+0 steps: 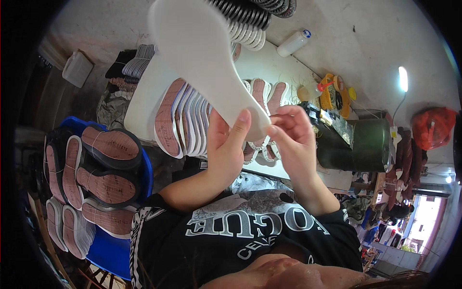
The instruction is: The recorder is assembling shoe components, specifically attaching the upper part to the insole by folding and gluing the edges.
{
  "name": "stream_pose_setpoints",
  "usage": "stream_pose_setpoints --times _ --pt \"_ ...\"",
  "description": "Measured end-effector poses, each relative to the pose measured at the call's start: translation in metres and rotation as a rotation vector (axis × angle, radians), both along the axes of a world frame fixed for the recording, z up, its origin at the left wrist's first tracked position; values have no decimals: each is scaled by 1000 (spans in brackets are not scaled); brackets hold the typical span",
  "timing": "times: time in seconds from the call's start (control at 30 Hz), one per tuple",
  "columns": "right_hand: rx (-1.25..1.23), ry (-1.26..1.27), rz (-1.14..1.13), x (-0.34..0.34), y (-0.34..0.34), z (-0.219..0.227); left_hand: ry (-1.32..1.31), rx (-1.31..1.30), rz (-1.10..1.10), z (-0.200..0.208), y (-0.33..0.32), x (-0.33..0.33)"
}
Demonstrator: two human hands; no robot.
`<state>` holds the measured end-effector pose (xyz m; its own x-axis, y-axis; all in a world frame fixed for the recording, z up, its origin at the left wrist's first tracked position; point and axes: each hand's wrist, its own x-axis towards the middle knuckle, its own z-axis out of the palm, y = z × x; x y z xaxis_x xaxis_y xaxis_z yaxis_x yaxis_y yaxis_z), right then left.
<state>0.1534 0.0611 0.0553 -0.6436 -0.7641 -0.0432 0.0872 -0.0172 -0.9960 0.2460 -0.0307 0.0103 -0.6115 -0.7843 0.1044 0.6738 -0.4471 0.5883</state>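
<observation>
I hold a long white shoe insole (202, 53) up in front of me, its broad end pointing up and away. My left hand (226, 144) grips its narrow end from below, thumb pressed on the face. My right hand (293, 135) pinches the same end from the right side with fingertips. Behind the hands, on a white table (144, 96), lies a row of shoe soles (183, 120) with white rims and reddish-brown insides.
A blue bin (113, 250) at my left is stacked with dark shoes, soles up. Black-and-white soles (250, 19) are piled at the table's far end near a white bottle (292, 43). A dark green machine (361, 144), a yellow tool and a lamp stand right.
</observation>
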Motion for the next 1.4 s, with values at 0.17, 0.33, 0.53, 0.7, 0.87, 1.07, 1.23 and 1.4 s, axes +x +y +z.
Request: stream_pose_setpoints --times 0.17,0.33,0.53,0.7,0.87,1.07,1.23,1.4 --pt "4 63 88 -10 3 16 31 78 -77 5 -3 8" --pt "36 -295 298 -23 7 25 14 -18 -106 12 1 8" --pt "52 -522 274 -28 10 31 48 -114 -191 10 3 11" --pt "76 -518 367 -41 17 32 17 -213 -219 10 3 11" --pt "106 -504 394 -40 13 42 54 -271 -223 12 -2 15" --pt "79 -573 413 -43 9 43 28 -287 -194 12 -1 17" --pt "107 -416 416 -44 2 51 150 -113 -210 5 -4 17" --pt "329 665 547 -41 -17 72 303 121 -398 -17 -18 10"
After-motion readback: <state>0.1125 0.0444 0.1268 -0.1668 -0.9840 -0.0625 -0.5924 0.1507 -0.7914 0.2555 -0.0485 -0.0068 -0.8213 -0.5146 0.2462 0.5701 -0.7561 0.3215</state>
